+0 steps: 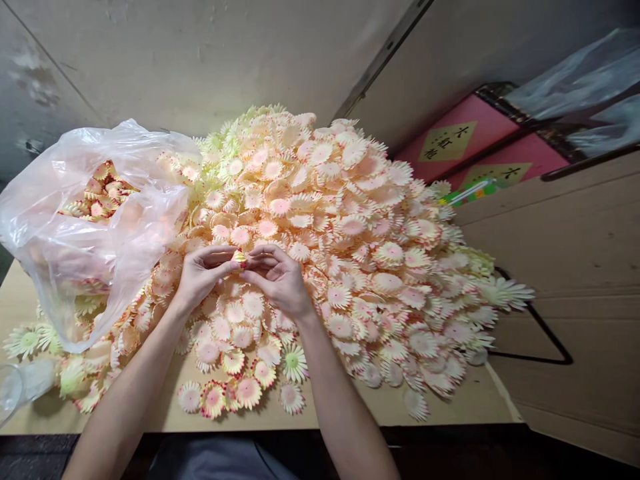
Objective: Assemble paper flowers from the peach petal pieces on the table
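Note:
Between the fingertips of both hands is a small yellow artificial flower piece [240, 257] with red edges. My left hand [206, 272] pinches it from the left, thumb and fingers closed. From the right, my right hand [278, 277] meets it with thumb and forefinger, the other fingers curled. Behind and below the hands spreads a large pile of pale pink and cream fabric flower petals [350, 227], many with red-tipped edges. A few loose petal discs [249, 392] lie in front, between my forearms.
A clear plastic bag [150, 220] holding red and yellow flower pieces [103, 193] stands at the left. A clear cup [11, 393] lies at the table's left edge. Pink boxes [450, 137] and a large cardboard sheet [565, 287] are at the right. A wall rises behind.

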Motion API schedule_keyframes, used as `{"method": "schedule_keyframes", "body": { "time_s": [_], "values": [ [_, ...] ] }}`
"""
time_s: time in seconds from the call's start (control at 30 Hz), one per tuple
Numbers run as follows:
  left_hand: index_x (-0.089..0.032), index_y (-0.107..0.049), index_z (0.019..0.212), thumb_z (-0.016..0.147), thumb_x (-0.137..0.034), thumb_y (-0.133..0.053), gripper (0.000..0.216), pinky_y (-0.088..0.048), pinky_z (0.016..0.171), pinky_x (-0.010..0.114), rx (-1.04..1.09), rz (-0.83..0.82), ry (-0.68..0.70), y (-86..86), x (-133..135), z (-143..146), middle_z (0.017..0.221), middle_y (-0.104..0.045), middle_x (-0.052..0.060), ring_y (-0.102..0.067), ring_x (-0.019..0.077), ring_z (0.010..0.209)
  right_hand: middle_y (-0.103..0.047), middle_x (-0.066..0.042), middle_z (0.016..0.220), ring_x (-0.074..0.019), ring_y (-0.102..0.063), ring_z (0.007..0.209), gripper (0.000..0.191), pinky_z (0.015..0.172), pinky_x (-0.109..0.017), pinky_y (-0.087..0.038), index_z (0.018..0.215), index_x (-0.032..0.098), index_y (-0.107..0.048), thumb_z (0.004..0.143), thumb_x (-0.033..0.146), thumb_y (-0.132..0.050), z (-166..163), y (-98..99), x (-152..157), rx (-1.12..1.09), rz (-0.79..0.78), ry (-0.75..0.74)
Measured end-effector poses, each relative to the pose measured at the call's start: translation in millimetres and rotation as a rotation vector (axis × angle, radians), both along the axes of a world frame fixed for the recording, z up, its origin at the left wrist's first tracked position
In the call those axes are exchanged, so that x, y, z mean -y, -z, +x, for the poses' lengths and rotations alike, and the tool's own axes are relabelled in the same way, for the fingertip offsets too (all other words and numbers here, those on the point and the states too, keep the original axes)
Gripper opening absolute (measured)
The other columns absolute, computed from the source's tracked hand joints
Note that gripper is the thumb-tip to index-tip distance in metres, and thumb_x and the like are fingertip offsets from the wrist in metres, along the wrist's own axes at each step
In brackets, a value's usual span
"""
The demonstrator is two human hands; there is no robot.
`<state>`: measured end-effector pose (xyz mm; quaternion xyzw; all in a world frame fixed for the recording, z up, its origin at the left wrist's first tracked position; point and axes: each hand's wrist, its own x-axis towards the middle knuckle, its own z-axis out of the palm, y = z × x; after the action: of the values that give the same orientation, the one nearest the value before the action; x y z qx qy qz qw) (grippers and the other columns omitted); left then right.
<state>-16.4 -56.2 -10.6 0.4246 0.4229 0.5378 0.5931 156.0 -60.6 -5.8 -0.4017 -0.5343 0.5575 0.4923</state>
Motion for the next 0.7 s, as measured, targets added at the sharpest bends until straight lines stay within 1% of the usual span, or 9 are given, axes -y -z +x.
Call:
{"method": "schedule_keyframes", "body": {
  "time_s": [0.13,0.33,0.47,0.6,0.7],
  "values": [
    [-0.015,-0.078,0.098,0.064,-0.033,-0.087,0.039,-0.061,0.078,0.032,-0.016,0.013,0.021,-0.7,0.0,-0.2,0.093,-0.079,0.011,-0.076,0.0247,0.085,-0.072,0.000,0.086,-0.0158,-0.070,0.084,0.037,0.082,-0.031,-0.060,0.097,0.024,-0.060,0.070,0.035,-0.083,-0.7,2.6,-0.2,0.020,0.006,0.054],
    [-0.015,-0.077,0.104,0.067,-0.034,-0.085,0.042,-0.060,0.072,0.027,-0.064,0.021,-0.005,-2.5,-0.3,0.4,0.089,-0.079,0.010,-0.075,0.0215,0.079,-0.069,0.001,0.082,-0.0143,-0.068,0.079,0.030,0.076,-0.029,-0.059,0.090,0.024,-0.060,0.071,0.033,-0.082,-2.5,0.5,-0.3,0.019,0.026,0.089],
    [-0.016,-0.077,0.105,0.071,-0.035,-0.083,0.039,-0.060,0.072,0.027,-0.075,0.040,0.000,0.5,-0.5,0.9,0.094,-0.079,0.009,-0.075,0.0200,0.079,-0.068,0.001,0.083,-0.0139,-0.067,0.080,0.028,0.079,-0.029,-0.058,0.088,0.024,-0.060,0.072,0.030,-0.082,-3.4,0.6,-0.3,0.008,0.037,0.115],
    [-0.019,-0.076,0.108,0.074,-0.036,-0.080,0.038,-0.059,0.070,0.024,-0.093,0.048,0.003,1.8,-0.9,-0.1,0.097,-0.079,0.007,-0.073,0.0170,0.077,-0.067,-0.001,0.085,-0.0151,-0.066,0.082,0.029,0.081,-0.031,-0.057,0.087,0.023,-0.059,0.073,0.035,-0.081,-3.1,0.6,-0.4,-0.004,0.018,0.107],
    [-0.020,-0.076,0.109,0.074,-0.036,-0.080,0.039,-0.058,0.073,0.024,-0.070,0.047,0.034,0.5,-1.0,-1.7,0.100,-0.078,0.007,-0.072,0.0159,0.079,-0.066,0.000,0.085,-0.0148,-0.066,0.081,0.030,0.081,-0.031,-0.057,0.086,0.023,-0.059,0.072,0.036,-0.082,-3.4,-1.2,-0.1,-0.022,0.021,0.110]
  ]
}}
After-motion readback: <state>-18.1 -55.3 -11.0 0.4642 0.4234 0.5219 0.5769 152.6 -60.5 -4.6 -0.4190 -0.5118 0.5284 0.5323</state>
